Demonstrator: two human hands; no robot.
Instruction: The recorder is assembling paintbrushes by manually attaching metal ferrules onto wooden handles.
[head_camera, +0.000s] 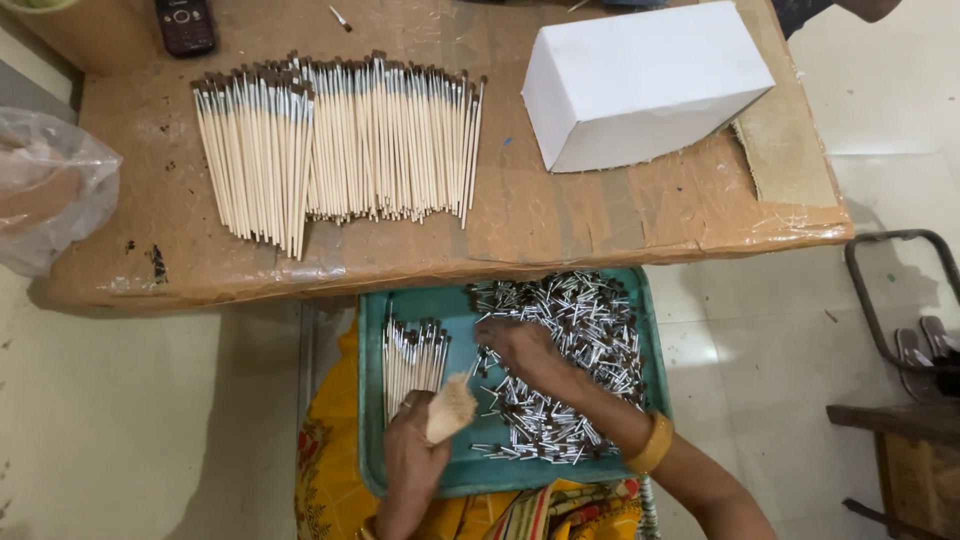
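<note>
A teal tray (372, 400) rests on my lap below the table edge. My left hand (415, 460) grips a bundle of thin wooden sticks (452, 408) end-on over the tray. My right hand (520, 350), fingers spread, lies on a heap of small metal ferrules with dark tips (590, 330) that fills the tray's right half. A short row of finished small brushes (412, 355) lies at the tray's left, beside my left hand.
On the brown taped table (600, 215) lies a wide row of finished brushes (340, 140), a white cardboard box (640, 80), and a dark phone (185, 25). A plastic bag (45, 185) sits at the left edge. A metal-framed stool (910, 330) stands to the right.
</note>
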